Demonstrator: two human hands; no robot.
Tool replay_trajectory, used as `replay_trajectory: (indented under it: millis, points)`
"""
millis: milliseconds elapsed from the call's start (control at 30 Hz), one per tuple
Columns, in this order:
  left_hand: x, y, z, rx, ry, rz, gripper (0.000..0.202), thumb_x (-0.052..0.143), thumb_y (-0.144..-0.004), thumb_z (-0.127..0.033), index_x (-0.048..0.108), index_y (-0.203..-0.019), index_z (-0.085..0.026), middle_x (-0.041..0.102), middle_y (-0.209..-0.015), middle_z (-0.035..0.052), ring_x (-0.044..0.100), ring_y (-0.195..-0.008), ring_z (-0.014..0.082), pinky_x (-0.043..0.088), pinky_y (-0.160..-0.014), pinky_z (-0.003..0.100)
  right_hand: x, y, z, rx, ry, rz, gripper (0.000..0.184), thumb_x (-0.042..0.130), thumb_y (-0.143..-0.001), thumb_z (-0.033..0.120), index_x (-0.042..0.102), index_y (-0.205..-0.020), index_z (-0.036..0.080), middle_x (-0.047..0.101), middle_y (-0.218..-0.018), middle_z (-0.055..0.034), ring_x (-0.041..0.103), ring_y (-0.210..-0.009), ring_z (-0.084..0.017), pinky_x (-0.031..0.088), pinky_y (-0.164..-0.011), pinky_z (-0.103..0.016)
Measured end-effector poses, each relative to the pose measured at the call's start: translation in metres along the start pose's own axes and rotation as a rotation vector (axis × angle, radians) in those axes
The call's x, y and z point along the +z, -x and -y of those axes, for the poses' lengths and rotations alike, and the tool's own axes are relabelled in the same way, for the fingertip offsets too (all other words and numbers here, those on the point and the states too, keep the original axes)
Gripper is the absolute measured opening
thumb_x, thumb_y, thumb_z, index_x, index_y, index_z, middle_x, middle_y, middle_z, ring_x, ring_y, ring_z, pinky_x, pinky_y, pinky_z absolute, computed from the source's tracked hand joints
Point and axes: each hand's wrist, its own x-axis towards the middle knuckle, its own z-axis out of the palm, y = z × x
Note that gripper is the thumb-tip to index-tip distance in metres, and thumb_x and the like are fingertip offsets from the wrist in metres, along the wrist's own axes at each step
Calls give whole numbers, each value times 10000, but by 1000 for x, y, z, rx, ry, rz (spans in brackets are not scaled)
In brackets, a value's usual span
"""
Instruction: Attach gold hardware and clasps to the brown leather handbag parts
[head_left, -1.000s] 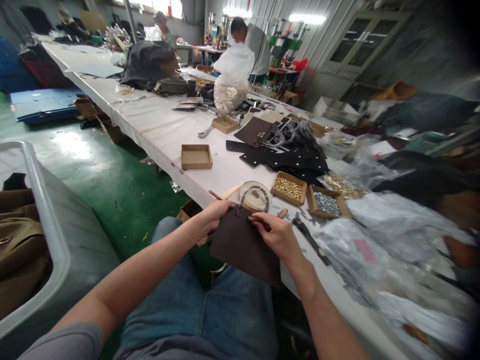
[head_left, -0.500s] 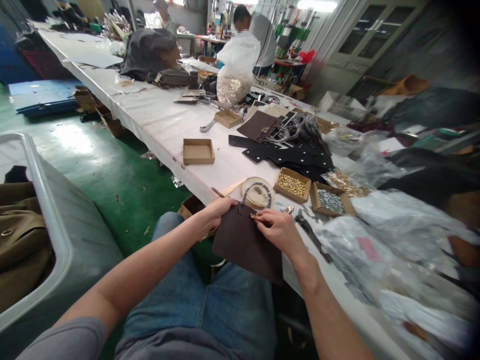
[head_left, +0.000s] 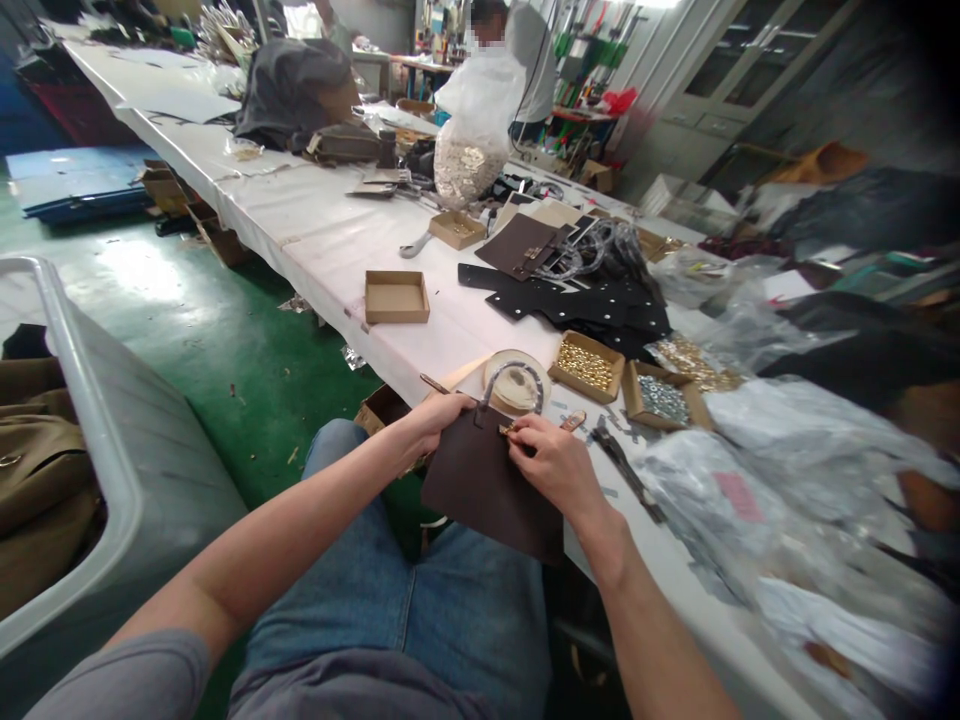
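A dark brown leather panel (head_left: pixel 480 490) with a curved handle (head_left: pixel 510 378) hangs over the table's front edge above my lap. My left hand (head_left: pixel 435 415) grips the panel's upper left corner, fingers closed on it. At the panel's upper right, my right hand (head_left: pixel 547 462) pinches a small gold-coloured fitting (head_left: pixel 508 429) against the leather. A round pale disc (head_left: pixel 517 385) lies on the table just behind the handle.
Small cardboard boxes of gold studs (head_left: pixel 585 365) and silver studs (head_left: pixel 661 398) sit beyond my hands, an empty box (head_left: pixel 395 296) farther left. Black leather pieces (head_left: pixel 585 305) and plastic bags (head_left: pixel 750 470) cover the right. A grey bin (head_left: pixel 90 420) stands at left. A person works at the far end (head_left: pixel 517 50).
Both hands and the panel stay in nearly the same place; my right hand's fingers have shifted slightly at the fitting. The view has tilted a little upward.
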Motion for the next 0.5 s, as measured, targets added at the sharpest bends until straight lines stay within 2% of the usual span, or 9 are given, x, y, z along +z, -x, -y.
replay_trajectory:
  millis: [167,300,500]
  points:
    - [3,5,6,69,37,30,184,950,-828,-122,814,-953,-122,856,-837,118,784,-630,208,678,-660,297,3,9,4,-1,40,8,212,644,-1089,230,828,-991,262,837,-1271,-42,799,-995,-212,542,-735,-339]
    - [8,8,8,138,62,-36,208,959,-813,-66,817,-955,-120,850,-833,101,770,-612,196,679,-674,307,7,12,6,7,24,-27,235,632,-1100,234,817,-957,257,839,-1240,-57,796,-990,-218,540,-737,-342]
    - [12,11,6,115,38,-79,160,896,-841,-31,800,-933,-119,832,-781,93,752,-580,194,658,-622,292,8,6,7,8,14,-59,315,632,-1122,279,788,-851,245,845,-1161,-64,797,-952,-219,549,-771,-339]
